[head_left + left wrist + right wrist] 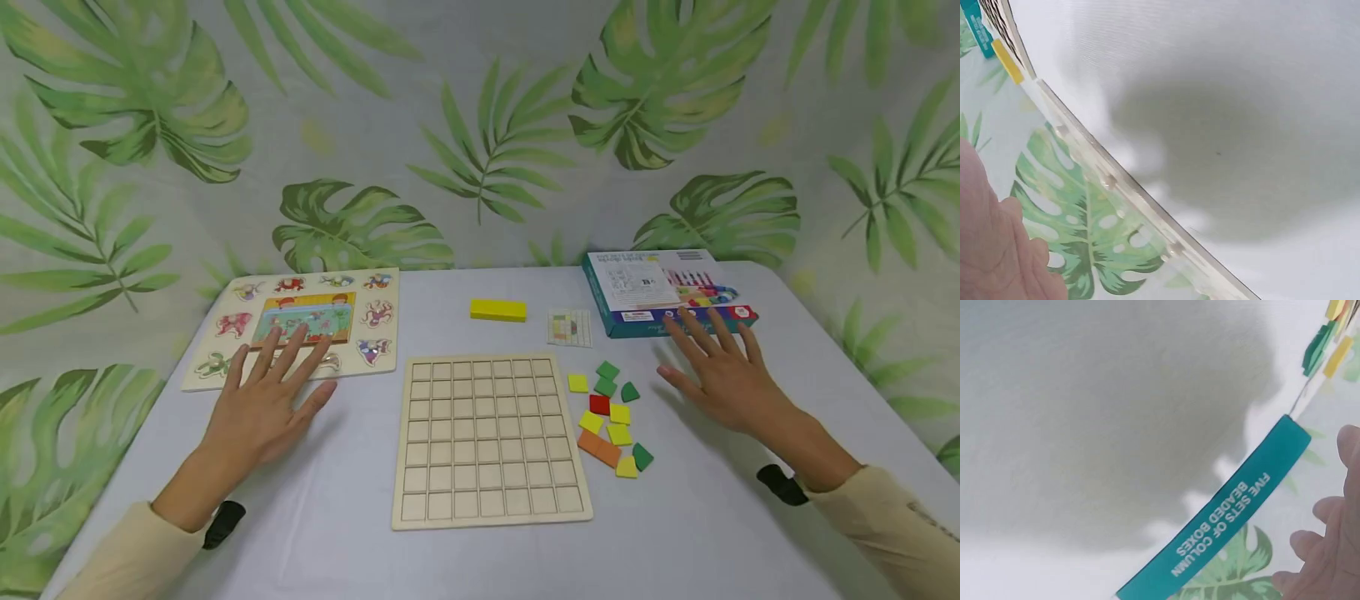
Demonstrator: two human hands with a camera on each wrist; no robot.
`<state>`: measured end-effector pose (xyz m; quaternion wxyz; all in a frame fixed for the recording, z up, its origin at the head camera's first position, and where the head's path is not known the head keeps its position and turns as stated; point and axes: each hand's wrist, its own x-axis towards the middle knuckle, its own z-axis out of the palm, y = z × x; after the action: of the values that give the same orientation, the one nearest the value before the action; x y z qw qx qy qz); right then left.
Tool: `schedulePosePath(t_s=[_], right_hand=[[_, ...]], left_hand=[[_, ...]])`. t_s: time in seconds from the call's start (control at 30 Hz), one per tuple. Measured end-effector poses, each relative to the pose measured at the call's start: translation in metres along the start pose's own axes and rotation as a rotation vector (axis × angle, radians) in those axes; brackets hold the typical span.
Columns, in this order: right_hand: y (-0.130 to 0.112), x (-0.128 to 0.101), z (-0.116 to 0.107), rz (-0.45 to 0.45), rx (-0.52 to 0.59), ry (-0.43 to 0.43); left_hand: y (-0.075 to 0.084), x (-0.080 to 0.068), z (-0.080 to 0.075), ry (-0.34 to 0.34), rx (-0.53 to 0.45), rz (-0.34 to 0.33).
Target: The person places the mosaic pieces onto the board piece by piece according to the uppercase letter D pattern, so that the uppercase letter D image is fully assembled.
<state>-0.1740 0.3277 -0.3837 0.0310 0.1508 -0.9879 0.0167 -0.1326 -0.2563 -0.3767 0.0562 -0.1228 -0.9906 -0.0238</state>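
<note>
My left hand [262, 408] is held above the table with its fingers spread, near the lower edge of a wooden sea-animal puzzle board [386, 354]; it holds nothing. On the other side my right hand [723, 379] hovers, fingers apart and palm down, just in front of a teal box [637, 327]. Between the hands lies a wooden grid board [487, 429] with bare square cells. Right of it are scattered small pieces: several yellow squares [591, 422], green pieces [641, 457], a red square [599, 404] and an orange rectangle [598, 447].
A yellow block [498, 311] lies behind the grid board, with a small printed pattern card [569, 327] to its right. A white cloth covers the table [322, 517]. Behind it hangs a leaf-patterned cloth [495, 108].
</note>
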Motion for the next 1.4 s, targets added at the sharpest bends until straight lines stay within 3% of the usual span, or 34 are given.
schedulePosePath(t_s=[0.13, 0.3, 0.47, 0.57, 0.67, 0.77, 0.9, 1.07, 1.4], right_hand=[[-0.006, 0.000, 0.001, -0.006, 0.005, 0.014], [-0.012, 0.002, 0.003, -0.021, 0.000, 0.034], [-0.018, 0.002, 0.004, -0.033, 0.012, 0.023], [-0.020, 0.003, 0.004, -0.032, 0.029, 0.003], [-0.022, 0.003, 0.002, -0.034, 0.057, -0.010], [-0.028, 0.005, -0.001, -0.045, 0.097, -0.026], [-0.040, 0.008, -0.003, -0.059, 0.135, -0.072], [-0.051, 0.012, -0.004, -0.089, 0.166, -0.122], [-0.060, 0.023, 0.001, -0.163, 0.208, -0.151]], left_hand=[[0.009, 0.003, -0.005, 0.010, -0.023, 0.039], [0.024, 0.006, -0.006, -0.041, -0.103, 0.057], [0.038, 0.003, -0.001, -0.102, -0.245, 0.059], [0.045, 0.002, 0.001, -0.146, -0.385, 0.075], [0.051, 0.002, 0.002, -0.247, -0.585, 0.097], [0.055, 0.002, 0.001, -0.394, -0.753, 0.097], [0.059, 0.001, 0.000, -0.540, -0.852, 0.091], [0.061, 0.006, 0.001, -0.554, -0.854, 0.133], [0.067, 0.009, 0.008, -0.415, -0.636, 0.263]])
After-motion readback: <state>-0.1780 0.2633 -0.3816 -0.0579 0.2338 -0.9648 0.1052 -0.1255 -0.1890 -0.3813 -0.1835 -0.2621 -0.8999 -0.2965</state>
